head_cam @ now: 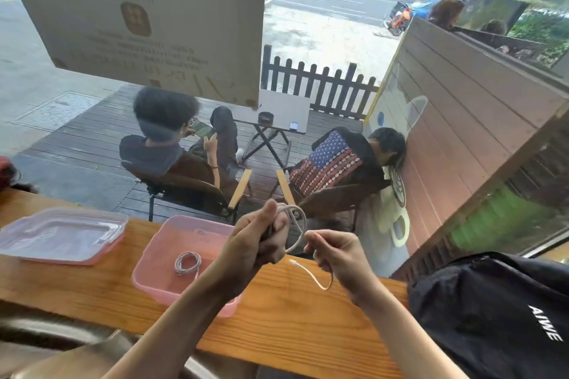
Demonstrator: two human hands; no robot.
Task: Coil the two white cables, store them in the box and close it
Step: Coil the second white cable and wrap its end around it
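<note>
A pink translucent box [154,258] stands open on the wooden counter, and one coiled white cable [187,263] lies inside it. Its clear lid [61,234] rests apart on the counter to the left. My left hand [258,243] is raised just right of the box, fingers closed around the loops of the second white cable [300,224]. My right hand [335,252] pinches the same cable close by; the loose end with its plug [311,275] hangs in a curve below my right hand, above the counter.
The wooden counter [292,326] runs along a window. A black backpack [498,311] sits on it at the right. Behind the glass, two people sit in folding chairs on a deck.
</note>
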